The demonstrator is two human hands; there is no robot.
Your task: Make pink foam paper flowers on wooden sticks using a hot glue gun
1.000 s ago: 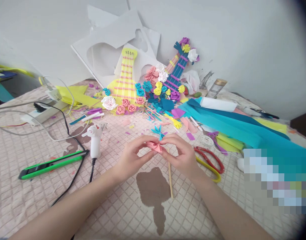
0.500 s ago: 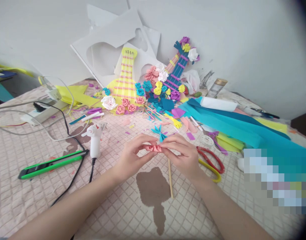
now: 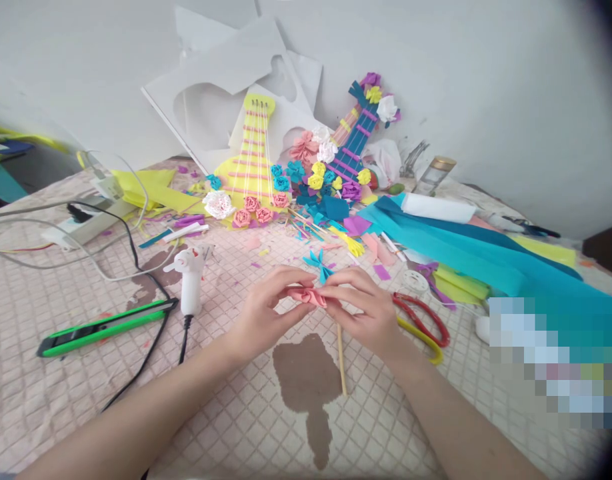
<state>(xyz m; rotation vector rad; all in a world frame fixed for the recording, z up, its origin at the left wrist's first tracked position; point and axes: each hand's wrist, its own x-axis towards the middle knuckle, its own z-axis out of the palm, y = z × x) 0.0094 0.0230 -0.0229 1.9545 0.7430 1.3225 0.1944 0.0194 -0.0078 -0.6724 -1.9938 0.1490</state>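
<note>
My left hand (image 3: 265,313) and my right hand (image 3: 367,309) meet above the quilted cloth, fingertips pinched on a small pink paper flower (image 3: 309,295) held between them. A thin wooden stick (image 3: 341,360) runs down from under my right hand toward me. Just beyond my fingers lies a small blue paper bow (image 3: 317,263). Red and yellow scissors (image 3: 420,323) rest right of my right hand.
A white glue gun (image 3: 191,280) with a black cord and a green utility knife (image 3: 103,328) lie to the left. Two flower-covered paper guitars (image 3: 253,167) lean on the wall. Teal paper sheets (image 3: 466,250) spread at right; a power strip (image 3: 93,223) sits far left.
Both hands stayed in place. The fingers shifted slightly on the pink flower, turning and folding it between them.
</note>
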